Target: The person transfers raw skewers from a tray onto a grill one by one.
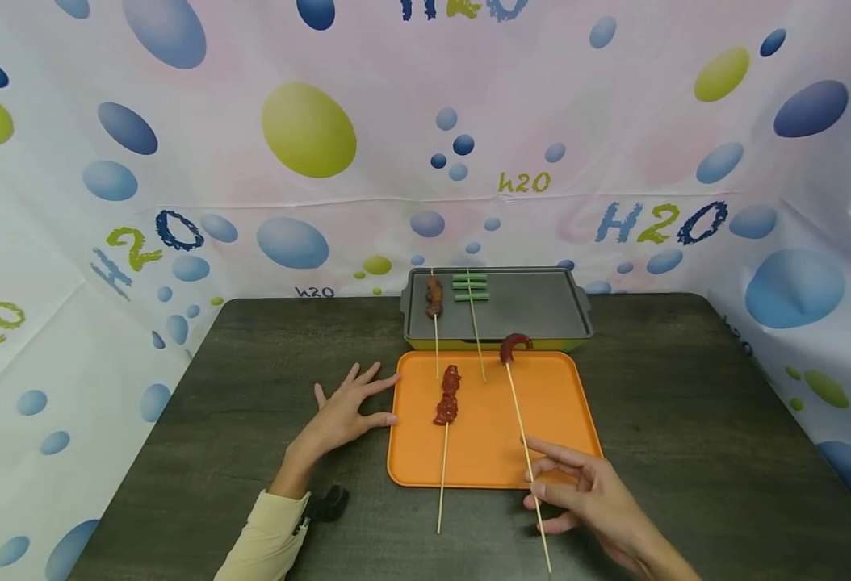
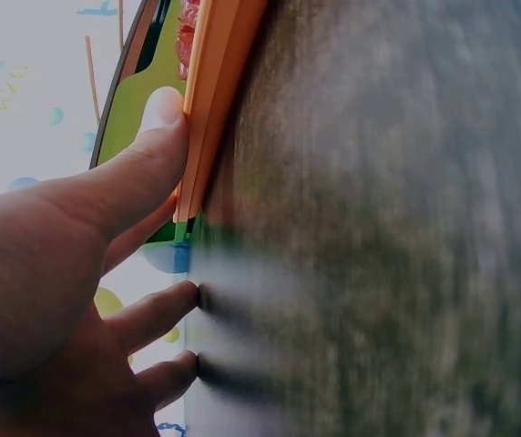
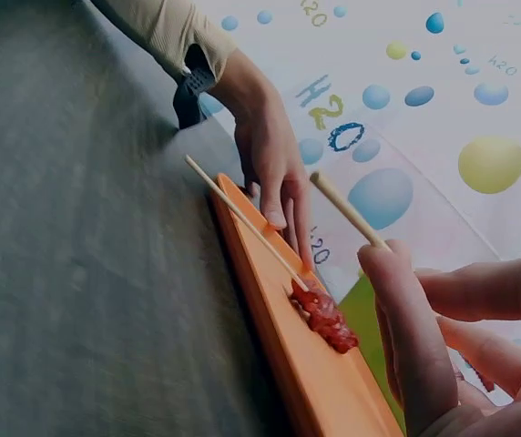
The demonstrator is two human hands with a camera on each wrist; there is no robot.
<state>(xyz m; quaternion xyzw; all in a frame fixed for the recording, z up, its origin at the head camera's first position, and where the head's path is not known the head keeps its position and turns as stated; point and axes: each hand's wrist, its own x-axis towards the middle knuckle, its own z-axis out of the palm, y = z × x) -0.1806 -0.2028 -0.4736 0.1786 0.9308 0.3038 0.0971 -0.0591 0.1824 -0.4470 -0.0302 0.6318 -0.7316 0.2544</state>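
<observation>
My right hand (image 1: 578, 494) pinches a thin wooden skewer (image 1: 518, 407) between thumb and fingers, over the right part of the orange tray (image 1: 498, 460). A curved dark-red piece (image 1: 510, 345) is on its far tip, overlapping the tray's back edge in the head view. My left hand (image 1: 344, 413) is spread at the tray's left edge, its thumb (image 2: 162, 114) against the rim and its other fingers straight. Red meat pieces on a second skewer (image 1: 448, 395) lie on the tray, the bare stick reaching past the front rim.
Behind the orange tray stands a grey rectangular pan (image 1: 530, 311). On it lie a skewer of brown meat (image 1: 434, 296) and one of green sticks (image 1: 471, 296), their bare ends pointing toward me. A patterned cloth (image 1: 396, 105) hangs behind the dark table (image 1: 658, 403).
</observation>
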